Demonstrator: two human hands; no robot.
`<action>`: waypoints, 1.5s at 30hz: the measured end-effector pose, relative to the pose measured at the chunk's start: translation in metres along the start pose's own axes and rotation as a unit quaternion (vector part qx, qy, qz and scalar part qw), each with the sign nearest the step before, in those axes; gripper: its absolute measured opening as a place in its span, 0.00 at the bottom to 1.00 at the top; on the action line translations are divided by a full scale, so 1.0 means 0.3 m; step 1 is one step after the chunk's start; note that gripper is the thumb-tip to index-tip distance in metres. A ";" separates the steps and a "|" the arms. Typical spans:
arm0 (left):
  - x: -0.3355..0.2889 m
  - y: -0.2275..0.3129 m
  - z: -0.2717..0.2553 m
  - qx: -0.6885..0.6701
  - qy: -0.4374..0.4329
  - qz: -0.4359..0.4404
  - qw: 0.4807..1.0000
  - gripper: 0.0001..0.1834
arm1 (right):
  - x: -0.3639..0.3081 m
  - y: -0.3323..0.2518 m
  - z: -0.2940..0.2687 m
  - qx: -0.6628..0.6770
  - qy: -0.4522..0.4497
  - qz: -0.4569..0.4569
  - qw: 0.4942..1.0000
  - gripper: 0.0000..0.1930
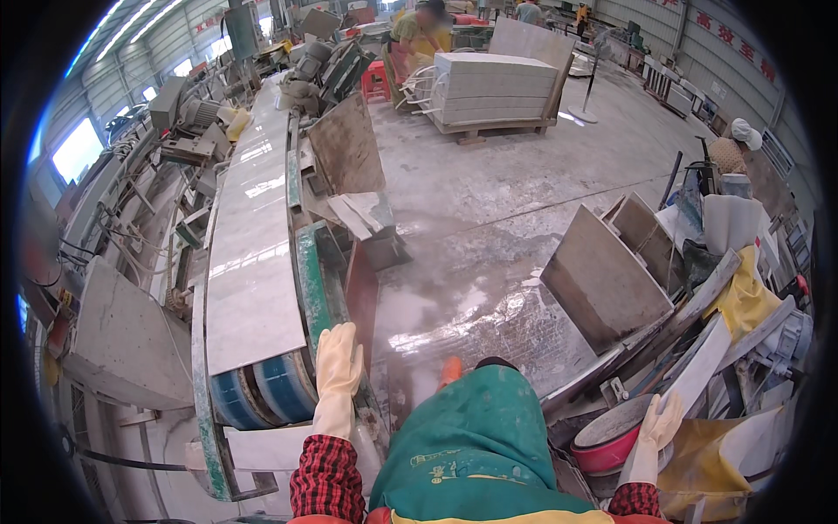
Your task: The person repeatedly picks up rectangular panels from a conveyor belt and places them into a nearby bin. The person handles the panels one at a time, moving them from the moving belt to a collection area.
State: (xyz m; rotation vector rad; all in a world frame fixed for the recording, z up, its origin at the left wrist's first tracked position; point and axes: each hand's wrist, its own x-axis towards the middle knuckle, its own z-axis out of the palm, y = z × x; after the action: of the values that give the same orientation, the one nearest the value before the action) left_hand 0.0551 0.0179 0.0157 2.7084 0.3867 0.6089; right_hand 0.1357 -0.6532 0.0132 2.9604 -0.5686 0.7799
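My left hand (339, 362), in a cream rubber glove, lies with its fingers stretched out at the green side frame (312, 275) of a conveyor, beside the end of a polished white stone slab (253, 297). The slab rests on the conveyor over blue rollers (284, 390). On the other side, my right hand (661, 425), gloved alike, has its fingers extended beside a round red-sided tub (602, 450) with a grey top. Whether it touches the tub I cannot tell. A pale stone strip (703, 367) runs just beyond those fingers. Neither hand shows anything held.
Brown boards (607, 279) lean at the right, near a yellow cloth (749, 297). Stone offcuts (371, 218) stand beside the conveyor. Farther off, a stack of white slabs (493, 87) sits on a pallet, with a person (408, 33) beside it. The concrete floor (471, 183) looks wet.
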 end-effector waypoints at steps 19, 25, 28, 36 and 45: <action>0.002 0.001 -0.025 -0.033 0.006 -0.003 0.999 0.25 | -0.028 0.016 0.015 0.043 -0.070 0.042 0.996 0.34; -0.005 -0.008 -0.016 -0.036 0.022 0.005 0.999 0.24 | -0.005 0.039 0.027 0.053 -0.119 0.079 0.988 0.40; 0.007 0.006 -0.030 -0.033 0.085 0.044 0.995 0.20 | 0.032 -0.042 -0.038 0.054 -0.153 0.119 0.980 0.42; -0.004 -0.008 0.012 -0.057 0.044 0.019 0.997 0.24 | 0.062 0.174 0.048 0.294 -0.069 0.190 0.934 0.39; 0.008 0.016 0.058 -0.288 0.105 -0.089 0.948 0.17 | 0.143 -0.249 -0.550 0.621 -0.119 0.298 0.715 0.35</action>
State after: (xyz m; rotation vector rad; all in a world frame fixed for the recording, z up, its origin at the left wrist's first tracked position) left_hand 0.0659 0.0096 0.0035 2.0369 0.4217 0.8138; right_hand 0.1191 -0.5787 0.1830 4.1730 -1.6347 1.1519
